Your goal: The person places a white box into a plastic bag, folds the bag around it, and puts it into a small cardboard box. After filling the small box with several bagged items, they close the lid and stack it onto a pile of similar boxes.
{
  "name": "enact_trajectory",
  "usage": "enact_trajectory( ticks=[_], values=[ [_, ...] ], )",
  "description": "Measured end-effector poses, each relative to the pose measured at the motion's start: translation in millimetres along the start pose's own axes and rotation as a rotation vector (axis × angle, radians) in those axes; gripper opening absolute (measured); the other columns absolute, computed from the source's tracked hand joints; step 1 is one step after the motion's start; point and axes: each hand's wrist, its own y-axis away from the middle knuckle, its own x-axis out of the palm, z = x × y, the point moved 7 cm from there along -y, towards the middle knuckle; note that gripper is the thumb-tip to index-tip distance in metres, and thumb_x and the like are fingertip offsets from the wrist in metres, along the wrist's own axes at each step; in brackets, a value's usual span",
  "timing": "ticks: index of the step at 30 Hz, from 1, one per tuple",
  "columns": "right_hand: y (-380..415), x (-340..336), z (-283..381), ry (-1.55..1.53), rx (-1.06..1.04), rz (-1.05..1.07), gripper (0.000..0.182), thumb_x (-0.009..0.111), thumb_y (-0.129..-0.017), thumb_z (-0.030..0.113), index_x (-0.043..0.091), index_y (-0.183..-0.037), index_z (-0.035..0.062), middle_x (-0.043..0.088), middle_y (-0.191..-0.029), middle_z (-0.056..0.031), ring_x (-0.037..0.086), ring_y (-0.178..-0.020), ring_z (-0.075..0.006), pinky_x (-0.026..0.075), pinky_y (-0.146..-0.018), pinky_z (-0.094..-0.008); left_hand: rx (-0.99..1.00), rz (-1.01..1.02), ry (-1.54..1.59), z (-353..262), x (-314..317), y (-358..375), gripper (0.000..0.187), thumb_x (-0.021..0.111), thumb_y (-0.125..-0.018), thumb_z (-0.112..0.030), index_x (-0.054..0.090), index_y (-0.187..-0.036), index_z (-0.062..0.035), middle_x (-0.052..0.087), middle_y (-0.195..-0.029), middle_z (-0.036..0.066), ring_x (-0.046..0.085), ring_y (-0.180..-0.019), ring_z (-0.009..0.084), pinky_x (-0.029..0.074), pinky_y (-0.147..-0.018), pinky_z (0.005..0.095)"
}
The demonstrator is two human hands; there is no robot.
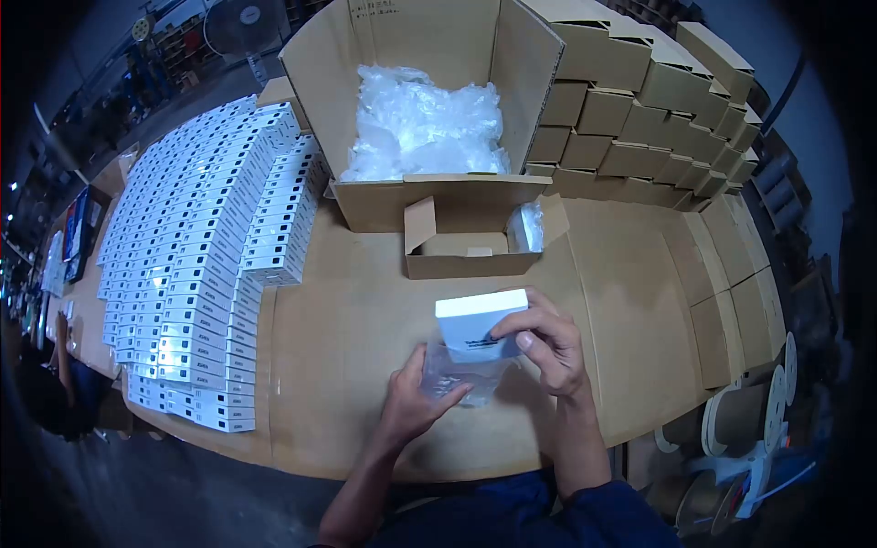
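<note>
Gripped clear bag [444, 367] with left hand [408, 405], pinched white box [464, 327] with right hand [557, 352]; appeared at insertion step, required straight push.

"Where's the left hand [416, 402]?"

"Near six o'clock from the middle of the view, its thumb slanting toward two and a finger rising toward twelve, in a light grip."

"And the right hand [551, 347]?"

"Around four o'clock, higher than the left. Its index finger is bent with the tip toward nine, the thumb just below, pinching."

"The arms?"

"The left forearm [365, 484] is bare, running up toward one o'clock. The right forearm [580, 443] leans toward eleven, bare above a dark blue sleeve [621, 516]."
</note>
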Motion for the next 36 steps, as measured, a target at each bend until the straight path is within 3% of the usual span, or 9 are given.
enact_trajectory(
  ticks=[3,11,14,15,18,19,27,31,36],
  values=[
    [-3,10,-7,-0.027,0.015,0.051,0.039,0.054,-0.093,0.026,0.072,-0.109,-0.0042,0.067,-0.105,-0.0204,0.063,-0.094,-0.0303,0.050,-0.087,-0.0402,-0.022,0.001,-0.011,3,0,0,0.061,0.090,-0.080,-0.019,0.057,-0.127,0.0009,0.075,-0.110,0.020,0.075,-0.105,0.0269,0.060,-0.090,0.0400],
    [6,27,-33,-0.153,0.215,0.069,0.054,0.043,-0.099,0.035,0.070,-0.122,-0.0057,0.067,-0.115,-0.0227,0.064,-0.110,-0.0318,0.047,-0.099,-0.0390,-0.029,0.017,0.323,0,-2,-1,0.055,0.078,-0.090,-0.012,0.053,-0.137,0.0021,0.069,-0.126,0.015,0.067,-0.116,0.0218,0.053,-0.102,0.0364],
    [16,31,-47,-0.260,0.361,0.103,0.052,0.043,-0.101,0.032,0.068,-0.126,-0.0058,0.067,-0.125,-0.0219,0.061,-0.121,-0.0307,0.045,-0.107,-0.0397,-0.084,0.007,0.642,23,2,3,0.043,0.060,-0.104,-0.014,0.049,-0.142,0.0036,0.063,-0.133,0.014,0.062,-0.122,0.0202,0.049,-0.106,0.0350],
    [19,32,-50,-0.376,0.384,0.115,0.047,0.051,-0.100,0.021,0.059,-0.138,-0.0056,0.064,-0.132,-0.0203,0.059,-0.126,-0.0280,0.043,-0.112,-0.0396,-0.142,-0.018,0.716,34,2,3,0.041,0.053,-0.108,-0.015,0.048,-0.143,0.0041,0.062,-0.134,0.014,0.061,-0.123,0.0200,0.048,-0.107,0.0348],
    [27,28,-59,-0.517,0.374,-0.156,0.049,0.062,-0.096,0.005,0.052,-0.143,-0.0051,0.064,-0.133,-0.0185,0.059,-0.126,-0.0256,0.044,-0.112,-0.0384,-0.182,-0.082,0.760,44,2,3,0.042,0.039,-0.114,-0.021,0.045,-0.147,0.0053,0.061,-0.135,0.014,0.060,-0.124,0.0193,0.047,-0.108,0.0345],
    [38,25,-74,-0.547,0.435,-0.210,0.050,0.070,-0.092,-0.003,0.051,-0.139,-0.0039,0.064,-0.131,-0.0165,0.061,-0.121,-0.0214,0.048,-0.108,-0.0348,-0.171,-0.103,0.744,44,1,2,0.044,0.035,-0.115,-0.023,0.044,-0.147,0.0057,0.062,-0.134,0.014,0.060,-0.124,0.0190,0.047,-0.108,0.0344],
    [72,37,-100,-0.562,0.558,-0.483,0.005,0.066,-0.100,0.000,0.065,-0.104,-0.0030,0.074,-0.114,-0.0202,0.070,-0.106,-0.0183,0.054,-0.099,-0.0312,-0.070,-0.080,0.471,40,-12,-6,0.049,0.031,-0.116,-0.028,0.047,-0.147,0.0065,0.061,-0.138,0.016,0.058,-0.127,0.0216,0.044,-0.112,0.0376],
    [65,34,-92,-0.559,0.381,-0.411,0.006,0.067,-0.100,0.002,0.064,-0.103,-0.0021,0.063,-0.136,-0.0304,0.066,-0.121,-0.0265,0.050,-0.107,-0.0388,0.152,-0.162,0.258,13,-22,-15,0.053,0.029,-0.115,-0.029,0.042,-0.152,0.0072,0.057,-0.146,0.021,0.053,-0.137,0.0274,0.038,-0.118,0.0396],
    [57,35,-85,-0.623,0.273,-0.350,0.016,0.070,-0.099,0.007,0.061,-0.109,0.0005,0.050,-0.150,-0.0343,0.058,-0.133,-0.0346,0.046,-0.112,-0.0421,0.180,-0.121,0.404,-1,-23,-16,0.055,0.027,-0.115,-0.029,0.033,-0.158,0.0065,0.049,-0.153,0.021,0.049,-0.141,0.0294,0.036,-0.119,0.0407]
  ],
)
